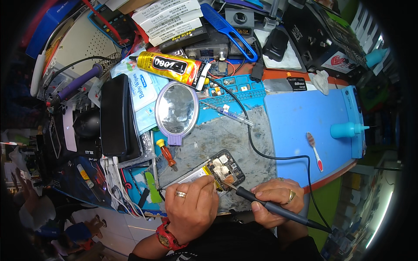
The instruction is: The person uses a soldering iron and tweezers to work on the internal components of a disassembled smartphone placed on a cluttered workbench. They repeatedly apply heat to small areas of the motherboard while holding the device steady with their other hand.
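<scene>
An opened phone with its circuit board and battery exposed lies at an angle on the stained grey mat. My left hand has curled fingers on the phone's battery end. My right hand grips a dark soldering pen, whose cord loops up across the mat. The pen's metal tip touches or hovers over the board's lower edge beside my left fingertips; I cannot tell which. A red-and-yellow screwdriver lies just left of the phone, and a green plastic piece is left of my left hand.
Around the mat are a round mirror, yellow glue tube, parts tray, dark phone and white cables. A blue pad with toothbrush and bottle is rightward. People are at lower left.
</scene>
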A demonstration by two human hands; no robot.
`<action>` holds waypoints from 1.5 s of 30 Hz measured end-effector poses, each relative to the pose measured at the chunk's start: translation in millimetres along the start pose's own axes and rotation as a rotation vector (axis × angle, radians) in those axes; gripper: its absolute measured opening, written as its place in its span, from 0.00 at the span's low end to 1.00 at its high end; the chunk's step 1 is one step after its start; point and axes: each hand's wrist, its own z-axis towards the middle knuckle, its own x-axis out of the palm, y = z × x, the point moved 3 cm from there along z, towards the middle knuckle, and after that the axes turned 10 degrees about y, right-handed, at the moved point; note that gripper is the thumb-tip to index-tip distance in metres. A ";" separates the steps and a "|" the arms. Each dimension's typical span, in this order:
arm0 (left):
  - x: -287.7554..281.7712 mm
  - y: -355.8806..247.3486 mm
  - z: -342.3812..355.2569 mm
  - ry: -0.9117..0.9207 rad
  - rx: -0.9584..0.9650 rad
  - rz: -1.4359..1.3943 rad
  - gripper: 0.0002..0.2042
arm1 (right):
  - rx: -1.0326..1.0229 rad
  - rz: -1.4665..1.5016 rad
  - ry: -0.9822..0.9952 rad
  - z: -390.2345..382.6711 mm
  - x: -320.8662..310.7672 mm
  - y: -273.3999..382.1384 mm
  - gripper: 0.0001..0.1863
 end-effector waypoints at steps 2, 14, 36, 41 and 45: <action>1.0 1.8 -1.3 0.002 0.016 0.034 0.09 | 0.001 0.004 0.001 0.1 0.2 -0.1 0.13; 0.8 2.4 -1.6 0.007 0.024 0.052 0.08 | 0.008 -0.005 -0.014 -1.0 -2.5 0.9 0.13; 2.4 5.0 -3.6 0.000 0.016 0.028 0.09 | -0.012 0.000 -0.040 -2.1 -1.1 -1.5 0.13; 1.0 5.0 -2.6 0.004 0.023 0.019 0.09 | -0.013 0.001 -0.030 -1.1 -0.6 -0.8 0.13; 0.6 5.0 -3.0 0.017 0.020 0.021 0.08 | -0.016 -0.007 -0.018 -0.6 -0.5 -0.7 0.13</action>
